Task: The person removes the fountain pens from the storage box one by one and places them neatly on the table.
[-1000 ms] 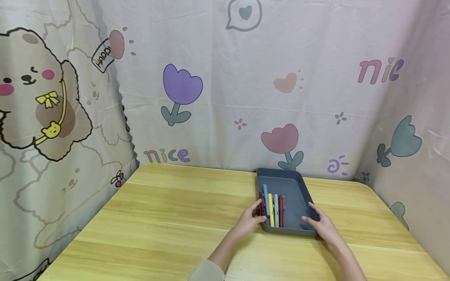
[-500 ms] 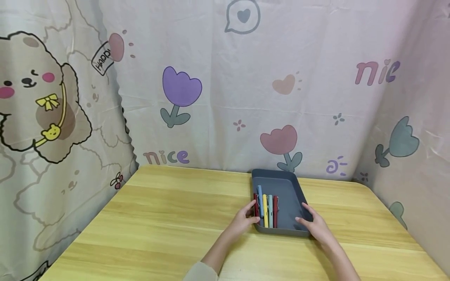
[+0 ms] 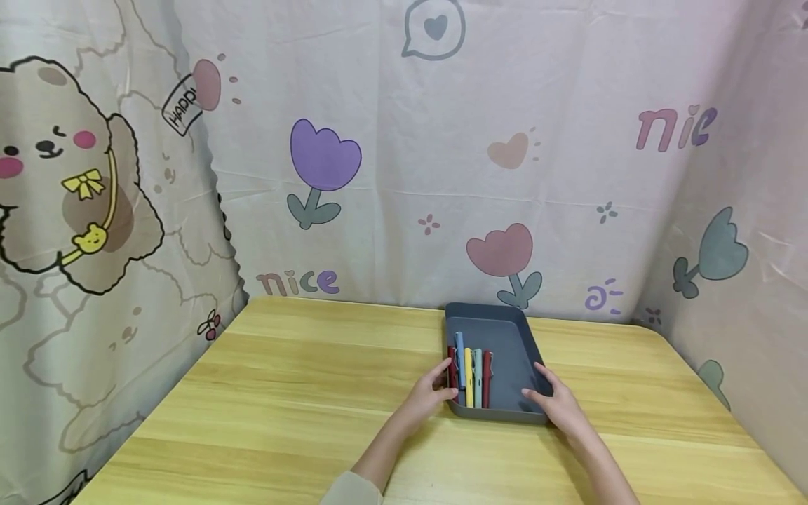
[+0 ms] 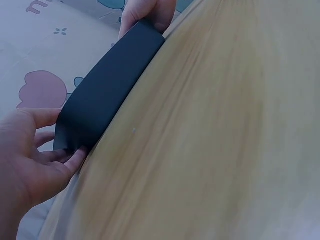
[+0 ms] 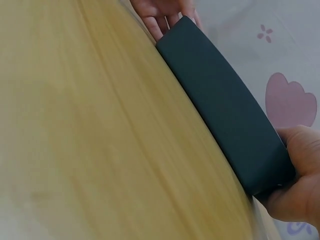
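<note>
A dark grey rectangular tray (image 3: 514, 351) lies on the wooden table, held at both sides near its front corners. My left hand (image 3: 424, 398) grips its left wall, thumb over the rim, fingers along the outside. On the right wall, my right hand (image 3: 560, 405) has its thumb over the rim. Inside, along the left, several pens lie side by side: a dark red pen (image 3: 452, 372), a blue pen (image 3: 460, 361) set farther back, a yellow pen (image 3: 468, 379), a pale green pen (image 3: 477, 379) and a red pen (image 3: 487, 379). Both wrist views show the tray's front wall (image 4: 105, 85) between the hands.
The wood-grain table (image 3: 303, 365) stretches left and right of the tray. A printed fabric curtain (image 3: 391, 140) hangs behind the table's back edge, close to the tray's far end. More printed fabric (image 3: 82, 337) hangs at the left and right sides.
The tray, with the pens in it, has slid left across the table, both hands moving along with it. The pens keep their arrangement.
</note>
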`<state>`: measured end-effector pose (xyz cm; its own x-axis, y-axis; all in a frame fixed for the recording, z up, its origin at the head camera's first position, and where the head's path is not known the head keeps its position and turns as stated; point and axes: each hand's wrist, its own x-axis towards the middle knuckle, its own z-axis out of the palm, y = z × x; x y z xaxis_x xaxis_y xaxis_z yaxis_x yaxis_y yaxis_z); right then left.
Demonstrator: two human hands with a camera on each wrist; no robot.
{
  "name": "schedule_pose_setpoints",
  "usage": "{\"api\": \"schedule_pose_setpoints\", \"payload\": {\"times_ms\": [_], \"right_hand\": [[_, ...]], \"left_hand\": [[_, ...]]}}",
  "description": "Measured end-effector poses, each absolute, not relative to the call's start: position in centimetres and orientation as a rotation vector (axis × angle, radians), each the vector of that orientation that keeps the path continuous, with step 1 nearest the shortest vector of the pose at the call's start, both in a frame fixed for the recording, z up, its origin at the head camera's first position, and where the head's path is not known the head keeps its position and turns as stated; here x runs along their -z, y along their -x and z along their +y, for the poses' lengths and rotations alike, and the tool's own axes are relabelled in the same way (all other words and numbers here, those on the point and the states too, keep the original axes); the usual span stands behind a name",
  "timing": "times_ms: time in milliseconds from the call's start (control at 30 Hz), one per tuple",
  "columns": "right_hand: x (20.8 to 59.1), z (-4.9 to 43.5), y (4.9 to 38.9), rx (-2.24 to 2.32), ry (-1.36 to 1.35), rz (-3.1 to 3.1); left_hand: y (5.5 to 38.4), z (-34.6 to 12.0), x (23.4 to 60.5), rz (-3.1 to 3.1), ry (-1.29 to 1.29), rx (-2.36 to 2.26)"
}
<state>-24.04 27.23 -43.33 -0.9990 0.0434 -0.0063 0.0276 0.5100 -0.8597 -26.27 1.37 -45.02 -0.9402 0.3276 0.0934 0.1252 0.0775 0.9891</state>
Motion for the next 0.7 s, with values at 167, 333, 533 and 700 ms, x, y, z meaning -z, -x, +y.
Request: {"api": "schedule_pose_setpoints", "payload": {"times_ms": [167, 333, 533, 700], "right_hand": [[43.4, 26.8, 24.0, -1.527, 0.059, -2.717], [43.5, 26.5, 24.1, -1.495, 0.064, -2.722], [43.5, 26.0, 24.1, -1.492, 0.066, -2.715], [43.5, 25.4, 24.1, -1.509, 0.058, -2.708]], "left_hand": [[26.3, 0.9, 44.9, 2.197, -0.461, -1.973], [26.3, 0.6, 44.9, 2.203, -0.457, -1.964], [26.4, 0.1, 45.0, 2.220, -0.432, -1.942], [26.4, -0.5, 45.1, 2.218, -0.411, -1.942]]}}
